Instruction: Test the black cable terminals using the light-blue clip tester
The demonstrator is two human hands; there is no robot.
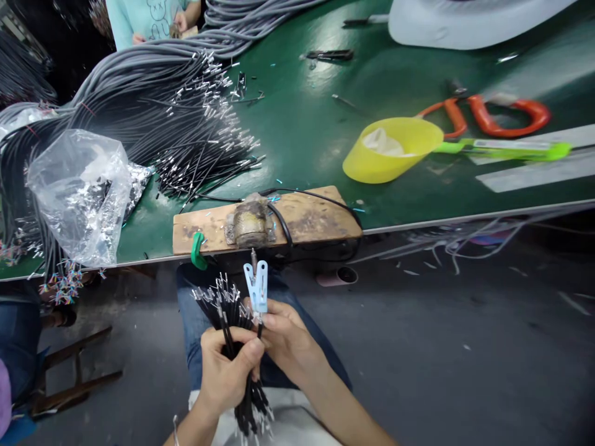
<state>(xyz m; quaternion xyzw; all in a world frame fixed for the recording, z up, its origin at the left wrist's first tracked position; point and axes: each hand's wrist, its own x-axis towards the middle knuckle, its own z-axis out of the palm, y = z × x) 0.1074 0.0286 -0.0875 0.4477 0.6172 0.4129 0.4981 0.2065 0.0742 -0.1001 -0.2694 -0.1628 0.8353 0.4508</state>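
My left hand (pixel 229 365) is closed around a bundle of short black cables (pixel 248 402) with stripped silvery ends, held above my lap. Close against it, my right hand (pixel 290 337) pinches a single black cable (pixel 260 329) below a light blue clothespin-like clip (pixel 256 286). That clip sits at the tip of a metal shaft (pixel 253 255) sticking out of a small worn motor (pixel 251 224). The motor is fixed to a wooden board (pixel 311 217) at the table edge, with a green clamp (pixel 198 251) at its left.
Grey cables (pixel 139 62) with stripped ends cover the table's left side, beside a clear plastic bag (pixel 81 195). A yellow cup (pixel 393 152), orange-handled scissors (pixel 506 118) and a green cutter (pixel 515 148) lie right. A co-worker (pixel 153 21) is across the table; a wooden stool (pixel 74 378) stands left.
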